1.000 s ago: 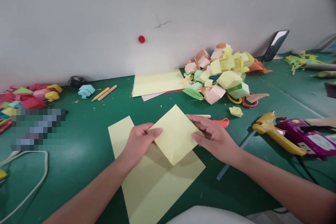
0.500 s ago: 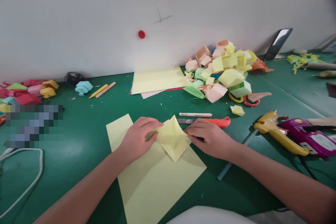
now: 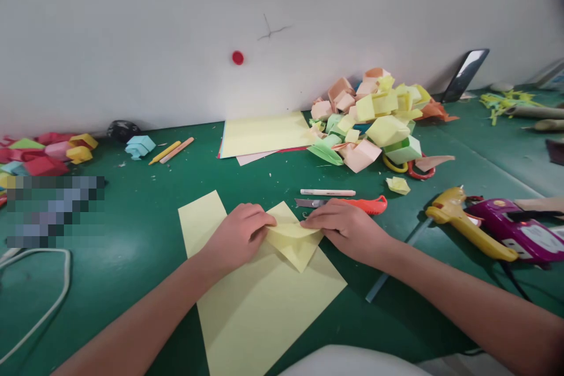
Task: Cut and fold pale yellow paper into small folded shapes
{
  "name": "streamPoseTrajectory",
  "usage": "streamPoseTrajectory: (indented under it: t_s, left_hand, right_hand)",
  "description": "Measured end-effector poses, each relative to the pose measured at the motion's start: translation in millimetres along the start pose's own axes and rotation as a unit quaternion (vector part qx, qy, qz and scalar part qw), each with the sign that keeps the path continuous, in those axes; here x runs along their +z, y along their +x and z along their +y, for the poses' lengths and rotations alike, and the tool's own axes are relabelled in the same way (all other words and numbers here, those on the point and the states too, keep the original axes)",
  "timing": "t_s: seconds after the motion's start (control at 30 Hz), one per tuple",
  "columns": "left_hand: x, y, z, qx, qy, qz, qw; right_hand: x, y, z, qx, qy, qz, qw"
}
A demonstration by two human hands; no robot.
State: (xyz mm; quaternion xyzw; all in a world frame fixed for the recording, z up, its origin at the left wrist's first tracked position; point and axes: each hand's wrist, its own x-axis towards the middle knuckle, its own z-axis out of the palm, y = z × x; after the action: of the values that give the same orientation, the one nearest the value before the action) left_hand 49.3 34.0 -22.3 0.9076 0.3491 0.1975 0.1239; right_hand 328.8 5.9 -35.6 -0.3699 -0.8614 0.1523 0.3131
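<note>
A small piece of yellow paper [image 3: 294, 242], partly folded, is held between my two hands over a large yellow sheet [image 3: 259, 311]. My left hand [image 3: 240, 232] pinches its left side, thumb tucked under the fingers. On the right side, my right hand [image 3: 348, 229] grips the same paper near a raised crease. One pointed corner faces me and another points away. Just beyond my right hand lies a utility knife [image 3: 370, 205] with an orange handle, its blade showing to the left. A white pen [image 3: 328, 192] rests behind the knife.
A heap of folded paper shapes [image 3: 383, 106] stands against the wall, beside a stack of coloured sheets [image 3: 267, 135]. To the right are a yellow glue gun [image 3: 471, 220] and a purple device [image 3: 520, 229]. More folded shapes [image 3: 48, 155] and a white cable [image 3: 68, 282] are at left.
The small paper's far part has been bent over, so a crease now runs across between my hands. My right fingers have moved inward along its top edge.
</note>
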Motion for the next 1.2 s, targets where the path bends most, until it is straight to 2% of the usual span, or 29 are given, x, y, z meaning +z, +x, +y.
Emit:
streamPoseTrajectory:
  t_s: [0.1, 0.2, 0.3, 0.4, 0.5, 0.6, 0.67, 0.8, 0.87, 1.03, 1.2]
  left_hand:
    - [-2.9, 0, 4, -0.045, -0.016, -0.017, 0.999]
    - [-11.2, -2, 13, -0.082, -0.041, -0.066, 0.994]
    - [-19.9, -5, 25, -0.041, -0.050, -0.116, 0.991]
    - [-22.6, -7, 33, -0.037, -0.047, -0.128, 0.990]
    - [-18.7, -10, 36, -0.050, -0.039, -0.114, 0.991]
    - [-12.4, -14, 36, -0.040, -0.041, -0.098, 0.994]
    - [-8.7, -16, 38, -0.023, -0.027, -0.090, 0.995]
    - [-4.5, -19, 43, 0.026, 0.029, -0.064, 0.997]
    - [-3.9, -19, 44, 0.026, 0.035, -0.050, 0.998]
    - [-3.3, -21, 40, 0.006, 0.048, -0.026, 0.998]
    - [-1.9, -23, 46, 0.062, 0.077, 0.020, 0.995]
  right_hand:
    - [-1, 1, -1, 0.047, 0.007, 0.015, 0.999]
    - [-5, 1, -6, 0.038, 0.019, 0.001, 0.999]
    - [-10, 0, -13, -0.006, 0.042, -0.047, 0.998]
    - [-11, -3, -17, -0.037, 0.038, -0.051, 0.997]
    - [-8, -4, -20, -0.047, 0.033, -0.040, 0.998]
    - [-6, -5, -22, -0.002, 0.030, -0.018, 0.999]
    - [-5, -5, -24, 0.026, 0.025, 0.002, 0.999]
    - [-1, -3, -26, 0.036, 0.033, 0.010, 0.999]
    - [1, -2, -26, 0.042, 0.043, 0.018, 0.998]
    - [5, 1, -24, -0.027, 0.023, 0.055, 0.998]
    - [5, 3, -24, -0.091, -0.013, 0.059, 0.994]
